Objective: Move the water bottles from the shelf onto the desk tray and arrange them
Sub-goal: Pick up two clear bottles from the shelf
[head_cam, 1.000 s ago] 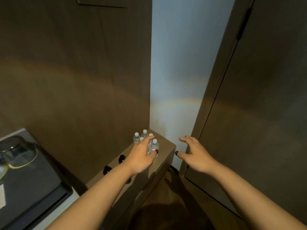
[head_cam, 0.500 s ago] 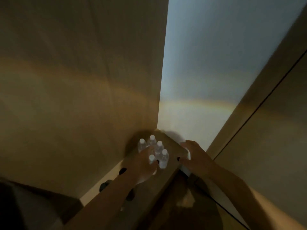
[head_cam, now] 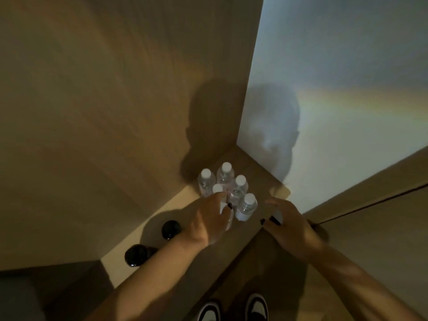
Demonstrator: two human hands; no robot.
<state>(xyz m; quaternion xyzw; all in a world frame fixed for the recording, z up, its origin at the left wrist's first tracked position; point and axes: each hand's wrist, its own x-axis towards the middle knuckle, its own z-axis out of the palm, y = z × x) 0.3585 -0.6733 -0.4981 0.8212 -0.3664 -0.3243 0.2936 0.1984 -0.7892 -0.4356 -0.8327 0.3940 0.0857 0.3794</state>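
Upright and packed cap to cap: five clear water bottles (head_cam: 228, 188) with white caps. Stood as a tight cluster on the wooden shelf (head_cam: 254, 172), well into its far corner. None yet lifted off that shelf. No desk tray seen from the head view.

Reached in from the lower left with the left hand (head_cam: 208, 218). Clasped the front-left bottle (head_cam: 217, 189), with the forefinger stretched up beside the cap and the thumb curled across the label. Hid most of that bottle's body behind the knuckles.

Hovered with the right hand (head_cam: 287, 225) just beside the front-right bottle (head_cam: 247, 206), apart from it. Kept those fingers loosely bent and spread, palm down, over the shelf's front edge. Gripped nothing that could be made out. Showed a pale patch under the fingertips, too blurred to name. Wore dark polish on the nails of both hands.

Further along the shelf, toward the left: two dark round objects (head_cam: 171, 229), one nearer the bottles, the other (head_cam: 136, 254) partly covered by the left forearm. Too dim to identify.

Behind the cluster, rose as a brown wood panel (head_cam: 104, 112), meeting a pale wall (head_cam: 347, 66) at the corner. Carried a broad head-shaped shadow (head_cam: 273, 126) across both surfaces.

Below, at the bottom edge: the toes of two black-and-white shoes (head_cam: 256, 306) on a dark floor (head_cam: 273, 269).
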